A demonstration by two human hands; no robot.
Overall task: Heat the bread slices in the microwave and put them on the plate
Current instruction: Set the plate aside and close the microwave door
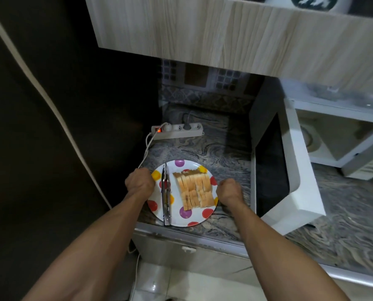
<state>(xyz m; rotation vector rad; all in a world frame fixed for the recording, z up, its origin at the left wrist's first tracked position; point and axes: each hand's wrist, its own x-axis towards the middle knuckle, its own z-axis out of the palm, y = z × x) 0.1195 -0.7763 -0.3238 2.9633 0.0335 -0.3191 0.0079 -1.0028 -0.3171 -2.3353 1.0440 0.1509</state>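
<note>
— What is counted on the counter?

— One plate with coloured dots is seen at the counter's front edge. One pair of metal tongs is laid across the plate's left half, its arms pressed close together and its hinged end pointed over the near rim. One batch of bread slices is laid on the plate's right half, in two overlapping rows; the exact number of slices cannot be told, since the edges are blurred together.

— And beyond the plate?

— One microwave is seen to the right, its door swung open toward the plate and its cavity shown pale. One power strip is laid at the back of the counter, with a red light lit at its left end, two plugs seated in it and a white cable led off the left edge.

— How are the hands posed?

— Two hands are counted, both arms stretched forward and down. The left hand is set at the plate's left rim, knuckles up, fingers curled under. The right hand is set at the right rim in the same way. The rim appears to be gripped on both sides, though the fingertips are hidden under the hands. Whether the plate is resting on the counter or raised off it cannot be told.
</note>
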